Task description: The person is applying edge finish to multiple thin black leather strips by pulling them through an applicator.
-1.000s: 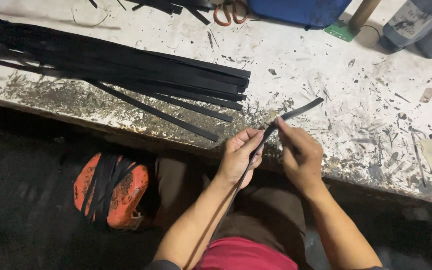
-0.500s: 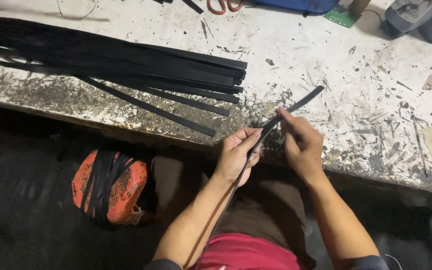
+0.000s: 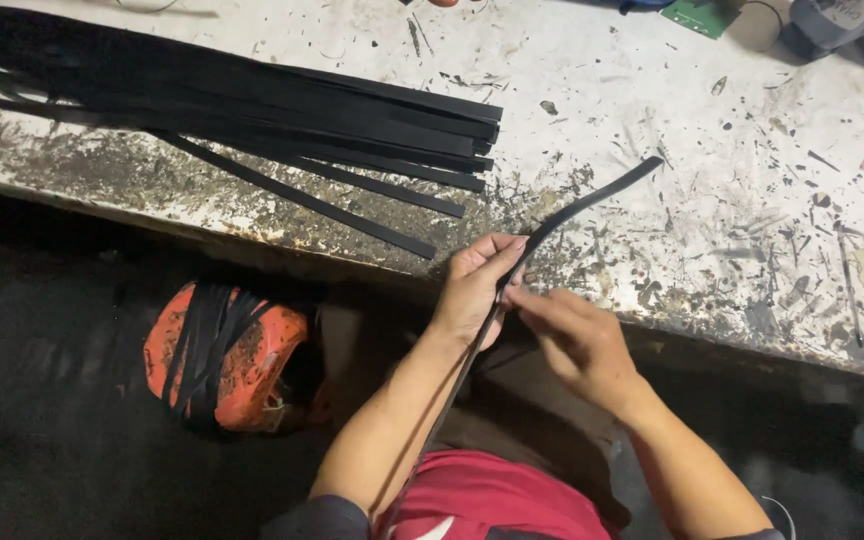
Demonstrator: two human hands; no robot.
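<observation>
Both hands on one black strip (image 3: 592, 200): my left hand (image 3: 474, 290) clamps it, right hand (image 3: 577, 335) pinches just below; I'd judge feeding it through needs steady tension.

Two hands, left (image 3: 474, 290) and right (image 3: 577, 340), share one black strip (image 3: 592, 200); one pile of strips (image 3: 252, 110) lies on one counter (image 3: 712, 180); one orange object (image 3: 222, 355) below.

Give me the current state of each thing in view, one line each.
Left hand: closed on the black strip, thumb side up.
Right hand: pinching the same strip just below the left hand.
Black strip: held, curved, its far end over the workbench.
Pile of black strips: lying flat on the workbench, untouched.
Workbench: white, stained and scratched.
Orange container: below the bench, black strips draped over it.
</observation>
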